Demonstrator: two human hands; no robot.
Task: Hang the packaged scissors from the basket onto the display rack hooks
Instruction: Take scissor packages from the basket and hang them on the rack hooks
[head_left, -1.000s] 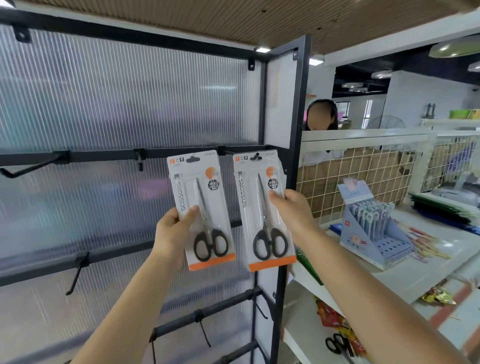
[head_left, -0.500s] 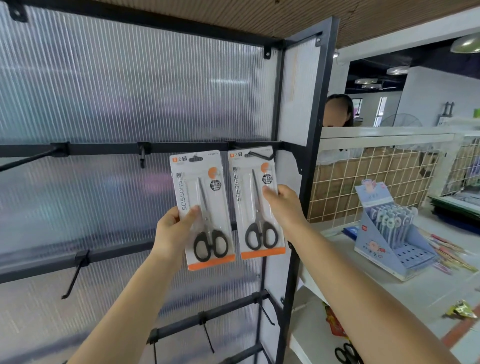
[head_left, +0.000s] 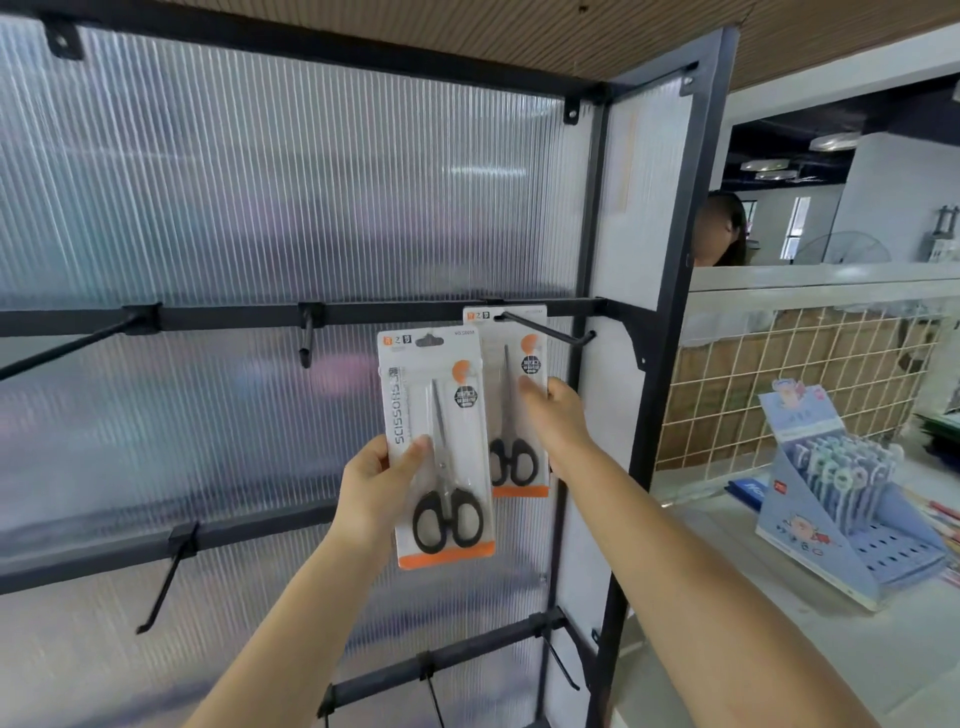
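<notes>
- The right hand pinches a scissors pack whose top slot is threaded onto the rightmost hook of the display rack.
- The left hand grips a second scissors pack by its lower left edge, upright, just below the crossbar, off any hook.
</notes>
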